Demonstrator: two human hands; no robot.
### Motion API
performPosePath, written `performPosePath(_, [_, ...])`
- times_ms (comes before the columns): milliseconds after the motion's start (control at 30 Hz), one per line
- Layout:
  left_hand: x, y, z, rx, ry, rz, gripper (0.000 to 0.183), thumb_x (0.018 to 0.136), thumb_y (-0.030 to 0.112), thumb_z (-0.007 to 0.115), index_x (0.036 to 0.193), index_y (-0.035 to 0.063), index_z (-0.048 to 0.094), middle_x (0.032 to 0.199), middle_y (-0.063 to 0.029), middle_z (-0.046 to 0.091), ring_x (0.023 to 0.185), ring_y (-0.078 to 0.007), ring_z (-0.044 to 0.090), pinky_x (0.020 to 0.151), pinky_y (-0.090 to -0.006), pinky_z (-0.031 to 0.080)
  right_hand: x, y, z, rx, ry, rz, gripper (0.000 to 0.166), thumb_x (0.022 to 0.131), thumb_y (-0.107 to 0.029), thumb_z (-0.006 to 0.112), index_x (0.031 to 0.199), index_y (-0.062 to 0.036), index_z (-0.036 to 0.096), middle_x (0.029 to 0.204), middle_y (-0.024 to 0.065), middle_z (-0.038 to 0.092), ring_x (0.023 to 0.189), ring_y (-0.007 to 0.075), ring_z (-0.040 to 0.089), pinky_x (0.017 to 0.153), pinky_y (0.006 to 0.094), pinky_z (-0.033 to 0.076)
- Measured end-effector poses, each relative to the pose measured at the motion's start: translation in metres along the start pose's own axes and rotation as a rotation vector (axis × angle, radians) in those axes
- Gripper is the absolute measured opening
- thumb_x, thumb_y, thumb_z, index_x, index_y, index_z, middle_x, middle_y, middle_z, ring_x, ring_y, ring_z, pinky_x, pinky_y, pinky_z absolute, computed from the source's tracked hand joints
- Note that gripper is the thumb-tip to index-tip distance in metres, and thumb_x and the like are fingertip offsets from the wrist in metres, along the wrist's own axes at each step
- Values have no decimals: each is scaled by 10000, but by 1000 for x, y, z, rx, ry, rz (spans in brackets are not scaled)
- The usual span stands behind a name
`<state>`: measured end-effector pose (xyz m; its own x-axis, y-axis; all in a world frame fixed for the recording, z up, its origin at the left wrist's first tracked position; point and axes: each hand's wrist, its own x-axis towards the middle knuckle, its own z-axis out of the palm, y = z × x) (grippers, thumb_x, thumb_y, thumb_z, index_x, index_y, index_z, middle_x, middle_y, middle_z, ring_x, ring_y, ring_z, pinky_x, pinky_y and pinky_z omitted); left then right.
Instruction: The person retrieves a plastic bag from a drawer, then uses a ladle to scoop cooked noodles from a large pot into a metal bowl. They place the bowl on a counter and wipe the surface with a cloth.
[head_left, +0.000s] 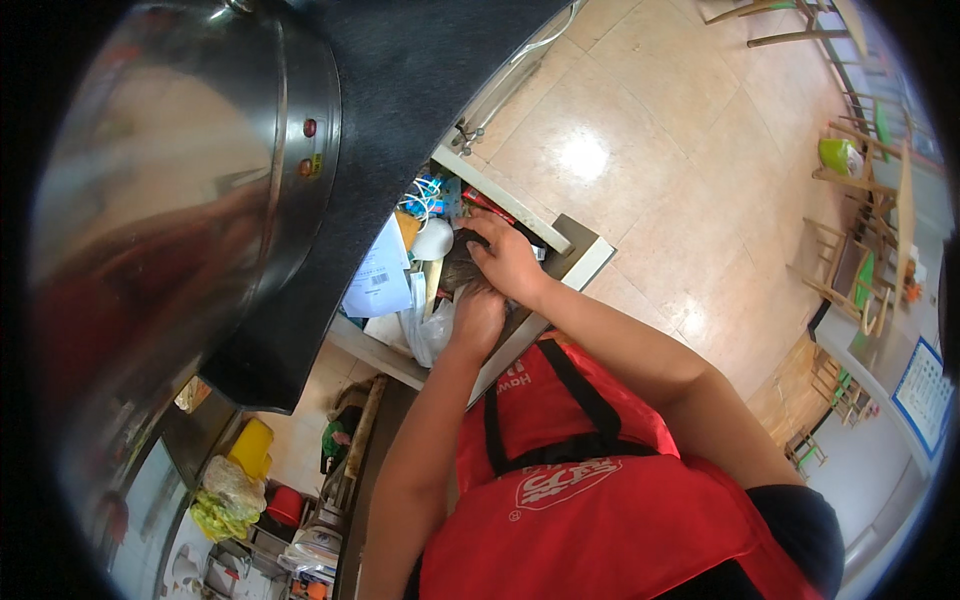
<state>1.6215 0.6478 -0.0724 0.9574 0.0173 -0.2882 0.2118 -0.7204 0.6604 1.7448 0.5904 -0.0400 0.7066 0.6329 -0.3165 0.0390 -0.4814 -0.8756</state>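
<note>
Both hands are inside a pulled-out drawer (525, 201) crowded with small things. My right hand (508, 253) rests over a dark item (457, 274), its thumb and forefinger apart; whether it grips anything is unclear. Just nearer to me, my left hand (480, 313) reaches down beside the same dark item, its fingertips hidden. A clear plastic bag (437, 330) lies against the left hand. To the left are a white rounded object (433, 240), a pale strip (433, 285) and printed paper (381, 274). A white cable (424, 201) lies coiled at the far end, near a red box (487, 204).
A black countertop (397, 67) overhangs the drawer's left side, carrying a large shiny metal vessel (300, 195). Tiled floor (645, 150) extends to the right, with wooden chairs (840, 262) beyond. At lower left are a yellow container (251, 446), a red container (285, 506) and bagged goods (229, 495).
</note>
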Motion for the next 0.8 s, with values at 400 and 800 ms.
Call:
performPosePath(400, [-35, 15, -77, -113, -53, -79, 554, 640, 26, 591, 1188, 57, 523, 1260, -187, 457, 1182, -363, 419, 1012, -458, 325, 12, 12, 33, -468, -358, -202, 533, 771, -137, 545, 1292, -61, 468, 1410, 98, 376, 1296, 284, 357, 1012, 476, 351])
performPosePath(800, [29, -1, -117, -63, 68, -217, 299, 820, 37, 492, 1107, 28, 575, 1157, -161, 567, 1078, -343, 525, 925, -397, 414, -5, 18, 24, -541, -561, -343, 476, 751, -112, 547, 1225, -69, 537, 1375, 53, 420, 1314, 245, 321, 1043, 513, 286])
